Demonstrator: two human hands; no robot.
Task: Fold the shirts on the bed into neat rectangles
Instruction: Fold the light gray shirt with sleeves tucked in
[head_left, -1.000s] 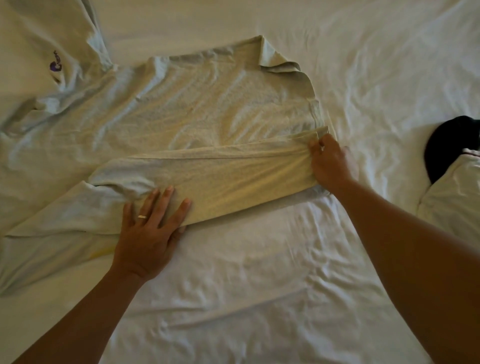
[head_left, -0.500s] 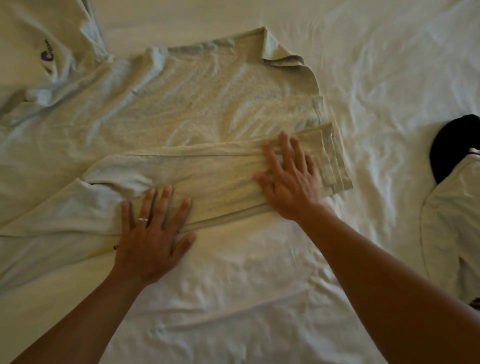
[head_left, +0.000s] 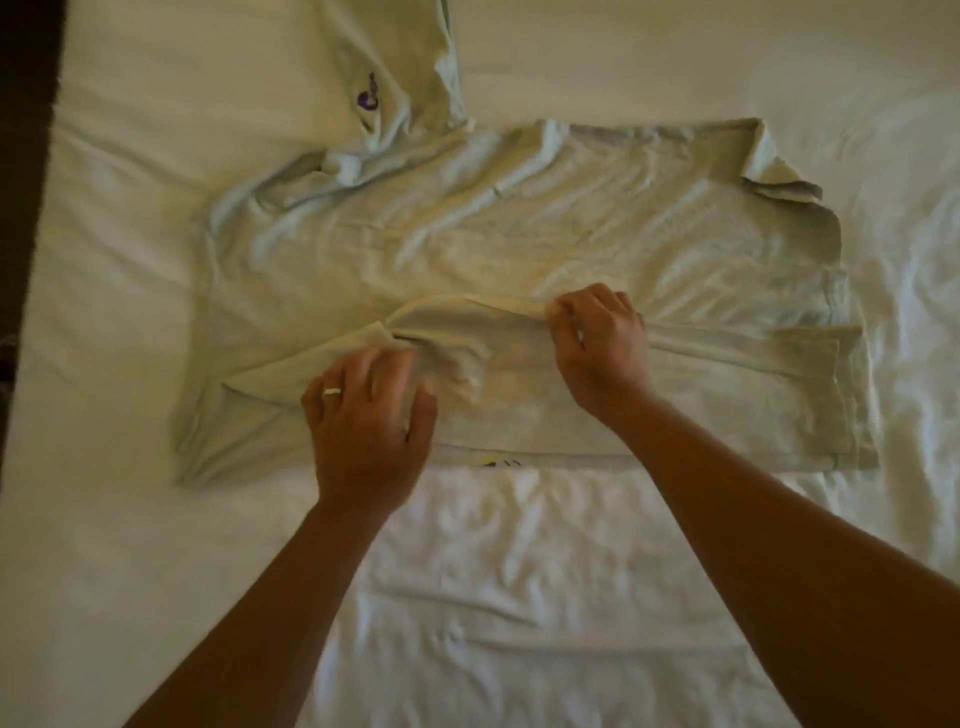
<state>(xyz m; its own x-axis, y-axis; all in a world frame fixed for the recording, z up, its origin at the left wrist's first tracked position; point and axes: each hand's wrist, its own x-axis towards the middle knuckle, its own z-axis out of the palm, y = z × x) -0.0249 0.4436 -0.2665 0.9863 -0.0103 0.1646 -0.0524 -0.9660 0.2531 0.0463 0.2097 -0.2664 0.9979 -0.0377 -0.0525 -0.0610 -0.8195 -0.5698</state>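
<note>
The shirt (head_left: 519, 249) lay spread on the bed (head_left: 519, 571); its folded near edge was pinched by the right hand (head_left: 597, 338), while bunched sleeve cloth was gripped by the left hand (head_left: 369, 415), seemingly to straighten the fold.

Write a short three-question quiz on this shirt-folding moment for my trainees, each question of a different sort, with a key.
1. True or false: the right hand lies flat and open on the pale grey shirt.
2. Multiple choice: where is the purple logo? A) under the left hand; B) on the sleeve stretched toward the far side of the bed; C) on the white bed sheet.
3. Fill in: a ring shows on the ___ hand.

Key:
1. False; its fingers pinch the edge of the folded-over strip of shirt.
2. B.
3. Left.
</note>
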